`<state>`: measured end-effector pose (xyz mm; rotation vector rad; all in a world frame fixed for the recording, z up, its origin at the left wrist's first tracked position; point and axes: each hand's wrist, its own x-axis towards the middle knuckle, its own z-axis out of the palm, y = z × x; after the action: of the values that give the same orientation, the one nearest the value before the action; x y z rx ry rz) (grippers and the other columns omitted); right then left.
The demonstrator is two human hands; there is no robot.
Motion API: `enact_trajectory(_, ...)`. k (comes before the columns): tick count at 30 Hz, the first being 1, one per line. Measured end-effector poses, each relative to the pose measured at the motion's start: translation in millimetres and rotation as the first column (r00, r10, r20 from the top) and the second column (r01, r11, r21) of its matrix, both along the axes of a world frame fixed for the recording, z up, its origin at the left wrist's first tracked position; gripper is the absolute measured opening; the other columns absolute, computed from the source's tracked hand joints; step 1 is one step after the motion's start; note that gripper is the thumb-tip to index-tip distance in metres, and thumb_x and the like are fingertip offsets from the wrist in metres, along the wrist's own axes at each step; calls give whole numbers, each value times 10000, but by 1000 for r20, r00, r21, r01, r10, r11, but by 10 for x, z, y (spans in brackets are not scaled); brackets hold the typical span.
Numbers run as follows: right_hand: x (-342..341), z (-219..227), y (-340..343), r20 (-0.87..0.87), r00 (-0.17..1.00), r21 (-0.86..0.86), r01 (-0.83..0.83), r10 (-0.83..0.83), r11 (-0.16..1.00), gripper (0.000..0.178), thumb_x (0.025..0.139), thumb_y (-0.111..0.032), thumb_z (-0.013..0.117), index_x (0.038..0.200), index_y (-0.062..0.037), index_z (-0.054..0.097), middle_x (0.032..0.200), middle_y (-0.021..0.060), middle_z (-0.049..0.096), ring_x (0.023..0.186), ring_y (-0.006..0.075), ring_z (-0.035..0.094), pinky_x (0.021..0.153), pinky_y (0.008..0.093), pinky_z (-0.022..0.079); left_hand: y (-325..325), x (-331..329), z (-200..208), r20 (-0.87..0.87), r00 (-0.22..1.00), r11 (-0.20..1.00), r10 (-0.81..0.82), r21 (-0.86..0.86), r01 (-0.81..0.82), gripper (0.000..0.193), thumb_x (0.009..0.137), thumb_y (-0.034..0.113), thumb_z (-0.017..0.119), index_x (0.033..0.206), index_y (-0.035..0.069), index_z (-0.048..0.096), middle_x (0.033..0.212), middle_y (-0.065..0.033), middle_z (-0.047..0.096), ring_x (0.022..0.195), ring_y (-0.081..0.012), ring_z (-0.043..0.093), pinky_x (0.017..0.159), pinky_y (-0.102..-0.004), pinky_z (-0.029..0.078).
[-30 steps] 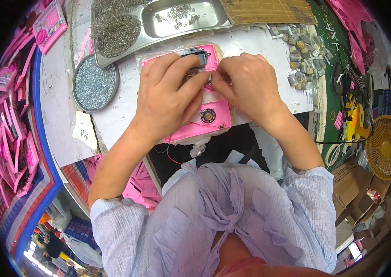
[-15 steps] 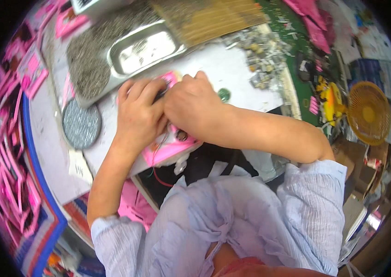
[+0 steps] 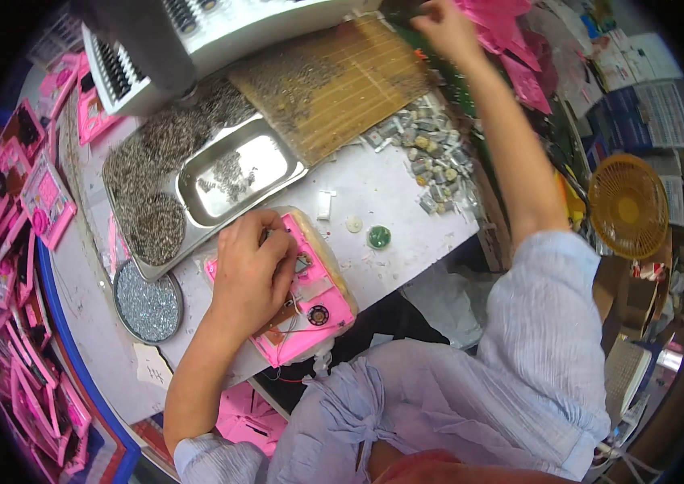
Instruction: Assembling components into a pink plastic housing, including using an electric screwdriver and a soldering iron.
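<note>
The pink case point(image 3: 337, 300) lies on the white table point(image 3: 431, 246) in front of you, its inside facing up, the speaker point(image 3: 318, 315) toward your body. Your left hand point(image 3: 252, 262) arches over its left side, fingers bent and close together, probably to steady it while your other arm is away; the tips are hidden, so you cannot tell what they pinch. The bowl point(image 3: 181, 310) and tray point(image 3: 298, 171) stand near it, likely for easy reach. Your right hand point(image 3: 445, 32) is far out by the pink sheets point(image 3: 519, 40), fingers curled; whether they hold anything cannot be told. Half a second ago both hands were at the case; now only the left is, and the speaker shows more fully.
</note>
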<state>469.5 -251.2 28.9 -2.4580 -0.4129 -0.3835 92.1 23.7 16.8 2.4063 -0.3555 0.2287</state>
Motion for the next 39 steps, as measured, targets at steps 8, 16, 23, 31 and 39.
enact_trajectory(8,2197,-706,-1649,296,928,-668,372,-228,644,536,954,-453,607,1420,-207,509,1226,218,684,1127,453,649,926,562,508,-26,108,86,-173,984,998,32,-41,-39,323,729,48,735,1023,26,603,1117,-160,558,1037,-370,576,895,-453,449)
enact_trajectory(16,1260,323,-1426,330,910,-127,307,-251,943,552,928,-231,676,1435,-75,524,1204,205,702,1113,339,687,928,466,551,-8,-32,116,-17,999,999,34,26,-34,259,742,65,761,969,43,638,1086,-127,572,988,-329,591,856,-448,477)
enact_trajectory(23,-1376,484,-996,31,994,844,-81,103,530,444,917,39,666,1318,154,517,1179,203,668,1009,281,706,884,369,624,-99,-399,3,336,934,931,117,290,-221,190,726,117,794,880,127,684,878,-32,595,824,-224,581,762,-385,419)
enact_trajectory(31,-2510,289,-919,-132,958,864,-14,253,503,436,939,34,657,1339,110,505,1184,206,677,1045,248,701,876,371,627,-288,-456,-109,350,926,879,138,388,-277,148,776,133,723,921,126,698,871,9,643,800,-182,588,768,-367,393)
enact_trajectory(39,-2767,355,-702,-137,920,881,-56,367,469,402,960,33,615,1346,86,518,1168,196,693,1008,239,710,864,373,612,-462,-491,-33,224,964,826,144,510,-241,302,787,111,672,1086,88,704,1036,-31,631,916,-205,571,816,-367,395)
